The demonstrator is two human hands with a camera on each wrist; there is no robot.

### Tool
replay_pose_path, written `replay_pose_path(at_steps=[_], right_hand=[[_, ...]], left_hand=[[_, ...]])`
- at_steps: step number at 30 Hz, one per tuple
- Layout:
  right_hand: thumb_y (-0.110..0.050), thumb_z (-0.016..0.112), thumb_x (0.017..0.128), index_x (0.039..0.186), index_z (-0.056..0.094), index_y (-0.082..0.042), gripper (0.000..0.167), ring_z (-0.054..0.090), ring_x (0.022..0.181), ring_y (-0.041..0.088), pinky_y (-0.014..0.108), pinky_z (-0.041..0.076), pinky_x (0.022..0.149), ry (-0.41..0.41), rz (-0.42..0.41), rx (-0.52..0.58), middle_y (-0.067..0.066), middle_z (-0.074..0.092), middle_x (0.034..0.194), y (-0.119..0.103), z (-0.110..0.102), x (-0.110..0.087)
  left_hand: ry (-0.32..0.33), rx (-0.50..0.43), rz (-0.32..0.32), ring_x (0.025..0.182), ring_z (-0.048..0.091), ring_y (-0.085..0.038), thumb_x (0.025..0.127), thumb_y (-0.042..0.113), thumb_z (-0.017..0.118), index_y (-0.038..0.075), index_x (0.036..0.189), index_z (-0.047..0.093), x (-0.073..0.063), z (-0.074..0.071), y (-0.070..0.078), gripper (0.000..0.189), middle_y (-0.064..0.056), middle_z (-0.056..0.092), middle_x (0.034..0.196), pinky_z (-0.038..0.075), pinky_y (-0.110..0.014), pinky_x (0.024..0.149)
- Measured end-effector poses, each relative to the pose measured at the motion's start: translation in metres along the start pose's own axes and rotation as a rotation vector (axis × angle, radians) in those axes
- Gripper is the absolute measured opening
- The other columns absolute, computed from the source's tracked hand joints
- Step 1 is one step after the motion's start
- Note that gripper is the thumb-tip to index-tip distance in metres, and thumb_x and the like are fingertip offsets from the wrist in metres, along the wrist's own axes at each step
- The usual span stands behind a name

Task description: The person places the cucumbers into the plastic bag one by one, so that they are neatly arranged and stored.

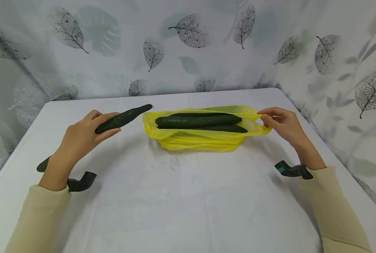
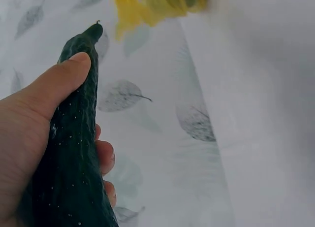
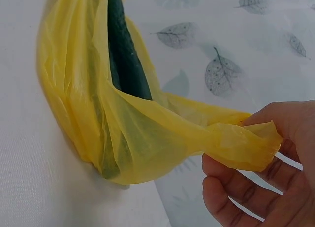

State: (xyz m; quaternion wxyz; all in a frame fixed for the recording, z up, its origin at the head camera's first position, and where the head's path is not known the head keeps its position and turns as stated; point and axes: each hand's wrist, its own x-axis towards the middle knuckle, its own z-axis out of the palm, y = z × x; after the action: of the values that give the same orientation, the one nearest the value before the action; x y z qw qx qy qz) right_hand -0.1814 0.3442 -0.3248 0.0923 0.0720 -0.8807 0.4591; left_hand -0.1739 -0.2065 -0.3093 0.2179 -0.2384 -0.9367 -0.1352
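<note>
A dark green cucumber point(image 1: 124, 118) is gripped in my left hand point(image 1: 80, 135), its stem end pointing toward the bag. In the left wrist view the thumb lies along the bumpy cucumber point(image 2: 74, 153), and fingers wrap its other side. A dark green rounded end point(image 1: 43, 164) shows beside the left wrist. Several cucumbers point(image 1: 198, 121) lie lengthwise in a yellow plastic bag point(image 1: 203, 144), whose mouth gapes upward. My right hand point(image 1: 284, 124) pinches the bag's right end between thumb and fingers; the right wrist view shows the gathered yellow plastic point(image 3: 241, 145) there.
A white-covered table point(image 1: 181, 203) lies under everything, with its far edge just behind the bag. Leaf-patterned cloth point(image 1: 175, 63) hangs behind and at the sides. Each wrist wears a dark strap-on device point(image 1: 81, 182).
</note>
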Motion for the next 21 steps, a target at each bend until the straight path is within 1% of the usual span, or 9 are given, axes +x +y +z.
replay_pose_path(at_steps=[5,7,10,13,14,15,18,20,21], right_hand=[[-0.019,0.061,0.098,0.119,0.065,0.003,0.030,0.058,0.071,0.008,0.012,0.049,0.069,0.000,-0.005,-0.001,-0.003,0.062,0.089,0.000,0.000,0.000],[-0.019,0.061,0.098,0.119,0.065,0.002,0.030,0.058,0.071,0.008,0.012,0.049,0.069,0.003,-0.009,-0.007,-0.002,0.062,0.089,-0.001,-0.001,0.000],[-0.019,0.061,0.098,0.118,0.065,0.002,0.030,0.058,0.071,0.008,0.012,0.049,0.069,0.005,-0.013,-0.010,-0.006,0.061,0.089,-0.002,-0.001,0.000],[-0.019,0.061,0.098,0.118,0.065,0.003,0.030,0.058,0.071,0.008,0.011,0.049,0.069,0.006,-0.015,-0.013,-0.011,0.060,0.088,-0.002,-0.002,-0.001],[-0.019,0.061,0.098,0.118,0.065,0.003,0.030,0.058,0.071,0.008,0.011,0.049,0.069,0.006,-0.016,-0.011,-0.011,0.060,0.088,-0.002,-0.002,-0.001],[-0.020,0.061,0.098,0.118,0.065,0.003,0.031,0.058,0.071,0.008,0.011,0.049,0.069,0.007,-0.017,-0.011,-0.011,0.060,0.088,-0.002,-0.001,-0.001],[-0.019,0.061,0.098,0.118,0.065,0.003,0.030,0.057,0.070,0.008,0.012,0.049,0.069,0.009,-0.029,-0.008,-0.012,0.060,0.088,-0.002,0.000,-0.001],[-0.019,0.061,0.098,0.117,0.065,0.003,0.030,0.057,0.070,0.008,0.012,0.049,0.069,0.008,-0.034,-0.004,-0.009,0.061,0.088,-0.002,0.000,-0.001],[-0.018,0.061,0.098,0.117,0.065,0.003,0.029,0.057,0.070,0.008,0.012,0.049,0.070,0.007,-0.035,-0.004,-0.008,0.061,0.087,-0.002,0.000,-0.001]], left_hand=[[0.055,0.045,0.078,0.052,0.048,-0.020,0.081,0.024,0.080,0.016,0.127,0.065,0.015,-0.010,0.017,0.049,-0.013,0.059,0.097,0.035,-0.031,0.043],[0.072,0.046,0.114,0.050,0.047,-0.019,0.084,0.030,0.078,0.016,0.127,0.065,0.021,-0.012,0.022,0.047,-0.013,0.059,0.097,0.035,-0.031,0.043],[0.103,0.038,0.171,0.047,0.044,-0.018,0.091,0.051,0.060,0.016,0.127,0.064,0.029,-0.012,0.030,0.050,-0.013,0.059,0.096,0.033,-0.030,0.042],[0.118,0.033,0.215,0.045,0.041,-0.018,0.092,0.062,0.039,0.017,0.128,0.064,0.037,-0.011,0.039,0.064,-0.013,0.059,0.095,0.032,-0.029,0.041],[0.116,0.032,0.223,0.043,0.040,-0.017,0.092,0.061,0.042,0.017,0.129,0.064,0.039,-0.010,0.042,0.062,-0.013,0.059,0.095,0.032,-0.029,0.041],[0.110,0.032,0.229,0.043,0.039,-0.017,0.092,0.058,0.050,0.017,0.129,0.064,0.041,-0.010,0.046,0.058,-0.013,0.059,0.096,0.032,-0.029,0.041],[0.104,0.033,0.258,0.042,0.036,-0.016,0.085,0.040,0.073,0.017,0.130,0.064,0.049,-0.007,0.055,0.051,-0.014,0.058,0.096,0.031,-0.029,0.041],[0.097,0.033,0.275,0.041,0.033,-0.016,0.079,0.027,0.081,0.017,0.130,0.063,0.054,-0.005,0.062,0.056,-0.014,0.058,0.096,0.030,-0.028,0.041],[0.096,0.030,0.285,0.041,0.033,-0.016,0.079,0.026,0.081,0.017,0.131,0.063,0.056,-0.004,0.065,0.056,-0.014,0.057,0.096,0.030,-0.028,0.041]])
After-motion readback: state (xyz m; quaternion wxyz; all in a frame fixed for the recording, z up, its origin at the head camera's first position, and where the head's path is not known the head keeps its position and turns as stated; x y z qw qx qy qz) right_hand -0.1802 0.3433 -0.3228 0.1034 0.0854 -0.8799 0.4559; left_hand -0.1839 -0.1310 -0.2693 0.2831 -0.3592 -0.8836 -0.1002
